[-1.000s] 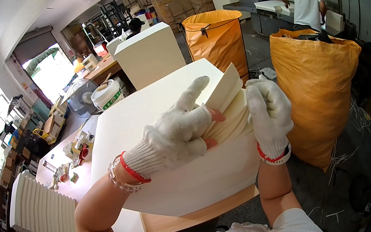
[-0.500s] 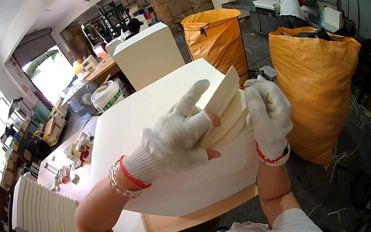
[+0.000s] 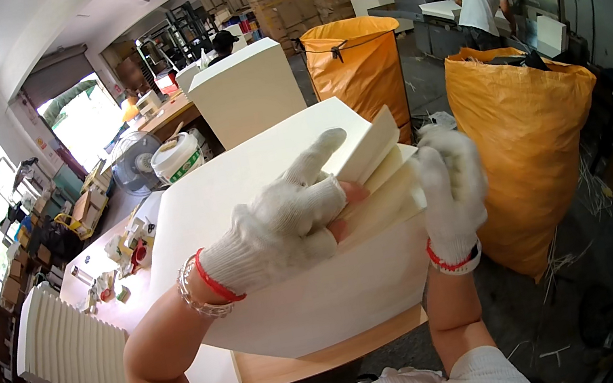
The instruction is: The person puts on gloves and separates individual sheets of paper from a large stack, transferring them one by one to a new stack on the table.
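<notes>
A tall stack of large white sheets (image 3: 254, 172) lies in front of me, its near right corner fanned and bent up. My left hand (image 3: 282, 216), in a white knit glove with two bare fingertips showing, rests flat over the stack. Its thumb stretches across the top, and the fingertips sit spread against the fanned edges. At the right corner my right hand (image 3: 452, 178), also gloved and slightly blurred, is closed at the edge of several lifted sheets (image 3: 388, 189). Its fingertips are partly hidden. A folded-up flap (image 3: 376, 146) of sheets stands between my hands.
Under the stack is a wooden board (image 3: 327, 356). Two orange sacks (image 3: 353, 60) (image 3: 520, 145) stand beyond and to the right. A ridged white stack (image 3: 71, 344), a white bucket (image 3: 177, 157) and a fan (image 3: 138, 164) are at left. Another person (image 3: 482, 0) bends over a machine at the back right.
My right hand has shifted slightly right, and the sheets at the corner are pulled straighter between my hands. The left hand has barely moved. The person at the back leans further over.
</notes>
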`<move>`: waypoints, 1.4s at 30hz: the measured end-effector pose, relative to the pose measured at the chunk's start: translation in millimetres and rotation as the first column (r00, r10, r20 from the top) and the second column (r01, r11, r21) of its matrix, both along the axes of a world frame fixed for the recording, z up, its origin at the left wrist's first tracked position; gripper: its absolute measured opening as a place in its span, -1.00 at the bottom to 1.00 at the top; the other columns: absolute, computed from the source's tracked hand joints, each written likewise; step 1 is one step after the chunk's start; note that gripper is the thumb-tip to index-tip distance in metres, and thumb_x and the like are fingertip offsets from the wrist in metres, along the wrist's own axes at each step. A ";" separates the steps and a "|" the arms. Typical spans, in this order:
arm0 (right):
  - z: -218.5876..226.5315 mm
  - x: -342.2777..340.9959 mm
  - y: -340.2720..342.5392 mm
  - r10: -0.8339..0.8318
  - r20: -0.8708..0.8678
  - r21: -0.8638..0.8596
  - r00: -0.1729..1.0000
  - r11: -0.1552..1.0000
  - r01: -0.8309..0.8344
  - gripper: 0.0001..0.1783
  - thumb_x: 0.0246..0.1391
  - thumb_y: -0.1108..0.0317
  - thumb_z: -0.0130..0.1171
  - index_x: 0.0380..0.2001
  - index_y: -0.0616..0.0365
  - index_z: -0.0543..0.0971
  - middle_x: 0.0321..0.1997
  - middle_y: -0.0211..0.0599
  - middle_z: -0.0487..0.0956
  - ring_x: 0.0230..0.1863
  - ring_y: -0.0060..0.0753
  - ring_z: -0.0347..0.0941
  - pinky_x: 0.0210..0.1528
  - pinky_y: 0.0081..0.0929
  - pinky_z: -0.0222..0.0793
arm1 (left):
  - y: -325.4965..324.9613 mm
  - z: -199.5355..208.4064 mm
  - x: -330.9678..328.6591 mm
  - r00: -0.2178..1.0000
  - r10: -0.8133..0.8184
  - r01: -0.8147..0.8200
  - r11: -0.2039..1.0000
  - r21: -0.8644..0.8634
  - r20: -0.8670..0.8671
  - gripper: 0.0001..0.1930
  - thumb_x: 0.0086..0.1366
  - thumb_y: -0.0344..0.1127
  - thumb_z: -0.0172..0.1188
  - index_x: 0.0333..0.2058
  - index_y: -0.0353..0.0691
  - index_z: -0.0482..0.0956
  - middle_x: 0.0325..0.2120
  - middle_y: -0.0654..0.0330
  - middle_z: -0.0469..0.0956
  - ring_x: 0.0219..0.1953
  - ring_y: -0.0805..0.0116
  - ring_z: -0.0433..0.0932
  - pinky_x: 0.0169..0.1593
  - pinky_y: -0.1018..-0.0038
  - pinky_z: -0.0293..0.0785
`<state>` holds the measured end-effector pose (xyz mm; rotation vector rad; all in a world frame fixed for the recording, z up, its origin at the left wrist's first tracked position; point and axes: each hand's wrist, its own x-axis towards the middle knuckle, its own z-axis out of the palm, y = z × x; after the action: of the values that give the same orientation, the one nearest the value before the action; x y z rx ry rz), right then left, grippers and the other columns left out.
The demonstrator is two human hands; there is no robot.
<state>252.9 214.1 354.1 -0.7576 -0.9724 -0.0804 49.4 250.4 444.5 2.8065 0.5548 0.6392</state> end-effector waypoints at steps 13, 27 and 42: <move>11.8 -26.1 -38.5 0.026 0.765 -0.217 0.643 0.951 0.219 -0.72 -0.02 0.49 0.21 -0.17 0.24 0.59 -0.18 0.00 0.58 -0.09 0.15 0.49 -0.05 -0.11 0.40 | -5.0 -29.6 -8.1 0.989 0.150 -0.123 0.764 0.634 0.011 -0.36 0.03 -0.25 0.38 0.10 -0.10 0.34 -0.35 0.16 0.60 -0.38 0.08 0.64 -0.35 0.18 0.57; 14.0 -57.3 -37.9 -0.044 0.790 -0.179 0.612 0.937 0.299 -0.70 0.09 0.46 0.19 -0.08 0.31 0.56 -0.10 0.02 0.59 -0.09 0.01 0.55 0.02 -0.19 0.48 | -7.5 104.6 -161.7 0.551 0.353 -0.375 0.914 -0.154 0.756 -0.46 0.27 -0.34 0.22 0.20 -0.23 0.28 0.09 0.07 0.42 0.12 0.16 0.43 0.06 0.38 0.54; -60.6 -362.8 -27.6 0.525 0.548 -0.219 0.651 0.841 -0.495 -0.22 0.02 0.34 0.36 0.26 0.40 0.28 0.26 0.20 0.39 0.26 0.17 0.35 0.29 -0.14 0.29 | -37.8 -18.3 -318.4 -0.093 0.099 -0.708 0.693 -0.136 0.991 -0.43 0.23 -0.49 0.22 0.23 -0.32 0.32 0.02 0.09 0.47 0.03 0.27 0.49 -0.02 0.39 0.53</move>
<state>-109.9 186.4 293.5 -0.4705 -1.7769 0.2228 -269.0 212.6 426.1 1.4143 1.0134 2.8397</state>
